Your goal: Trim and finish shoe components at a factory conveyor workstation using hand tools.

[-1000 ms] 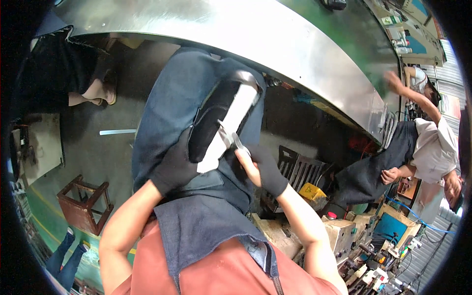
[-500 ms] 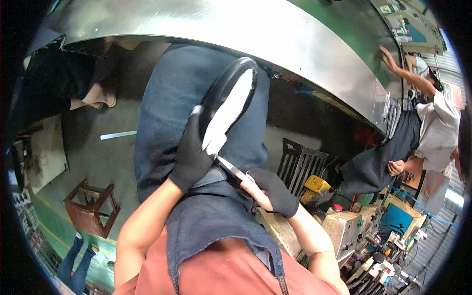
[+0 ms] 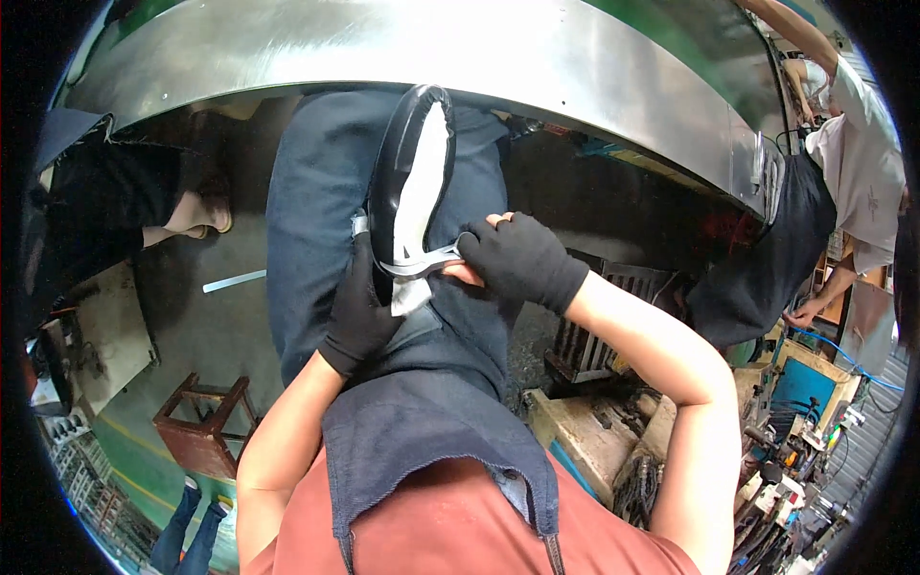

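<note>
Across my lap lies a shiny black shoe (image 3: pixel 385 196), toe away from me and underside up, with a white bottom surface (image 3: pixel 424 177). My left hand (image 3: pixel 360 311), in a black glove with bare fingertips, is closed round the shoe's near left side. White material (image 3: pixel 411 293) sticks out at the shoe's near end. Gripped in my right hand (image 3: pixel 522 261), gloved the same way, is a silver metal hand tool (image 3: pixel 433 260). Its curved end reaches over the shoe's near end. The tool's exact kind and its handle are mostly hidden by my fingers.
A long metal bench (image 3: pixel 383 43) runs along the far side, just past the toe. A brown wooden stool (image 3: pixel 203 428) stands on the left floor near a pale strip (image 3: pixel 234 281). Machinery (image 3: pixel 599 431) sits at right. Other people are at both sides.
My right hand has moved up and forward, bringing the tool across the shoe's near end. The shoe has swung left and stands straighter. At right, the other person has shifted their arms.
</note>
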Demonstrator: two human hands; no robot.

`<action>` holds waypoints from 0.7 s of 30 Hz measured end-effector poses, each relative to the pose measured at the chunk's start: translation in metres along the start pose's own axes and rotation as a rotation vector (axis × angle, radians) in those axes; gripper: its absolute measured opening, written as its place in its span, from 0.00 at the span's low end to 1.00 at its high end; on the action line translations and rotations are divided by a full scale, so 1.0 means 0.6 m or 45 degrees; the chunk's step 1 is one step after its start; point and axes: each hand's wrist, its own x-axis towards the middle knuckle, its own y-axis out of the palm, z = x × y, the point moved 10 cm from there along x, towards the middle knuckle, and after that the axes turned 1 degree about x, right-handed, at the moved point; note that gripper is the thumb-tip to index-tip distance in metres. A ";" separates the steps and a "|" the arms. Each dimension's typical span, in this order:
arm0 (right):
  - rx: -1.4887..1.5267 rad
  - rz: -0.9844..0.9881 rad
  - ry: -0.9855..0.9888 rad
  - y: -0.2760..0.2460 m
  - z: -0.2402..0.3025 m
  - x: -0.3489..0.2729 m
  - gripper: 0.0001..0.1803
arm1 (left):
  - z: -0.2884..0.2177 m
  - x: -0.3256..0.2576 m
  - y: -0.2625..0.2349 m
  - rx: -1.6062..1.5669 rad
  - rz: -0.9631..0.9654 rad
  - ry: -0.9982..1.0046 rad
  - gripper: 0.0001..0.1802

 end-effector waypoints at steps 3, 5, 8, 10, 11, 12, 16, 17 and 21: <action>0.076 -0.104 -0.179 0.005 -0.007 0.000 0.26 | 0.194 0.013 0.056 -0.523 -0.072 -0.234 0.39; 0.814 0.436 0.162 0.049 -0.047 -0.008 0.27 | 0.112 0.020 0.022 -0.307 -0.193 -0.034 0.37; 1.111 0.961 0.347 0.036 -0.045 -0.019 0.34 | -0.038 0.041 -0.023 0.004 -0.383 0.295 0.34; 0.741 0.886 0.189 -0.015 -0.053 0.007 0.33 | -0.064 0.045 -0.028 0.112 -0.464 0.395 0.33; 0.480 0.793 0.130 -0.046 -0.050 0.019 0.29 | -0.057 0.050 -0.031 0.119 -0.509 0.372 0.34; 0.270 0.794 0.131 -0.060 -0.065 0.018 0.28 | -0.051 0.050 -0.034 0.125 -0.554 0.348 0.36; 0.053 0.446 0.136 -0.154 -0.032 0.017 0.22 | -0.045 0.053 -0.070 0.019 -0.505 0.146 0.43; 0.006 0.408 0.195 -0.168 0.008 0.016 0.20 | -0.019 0.053 -0.071 -0.092 -0.445 0.057 0.45; 0.093 -0.080 -0.530 -0.154 0.202 -0.004 0.19 | -0.031 0.070 -0.022 -1.133 0.204 -0.269 0.37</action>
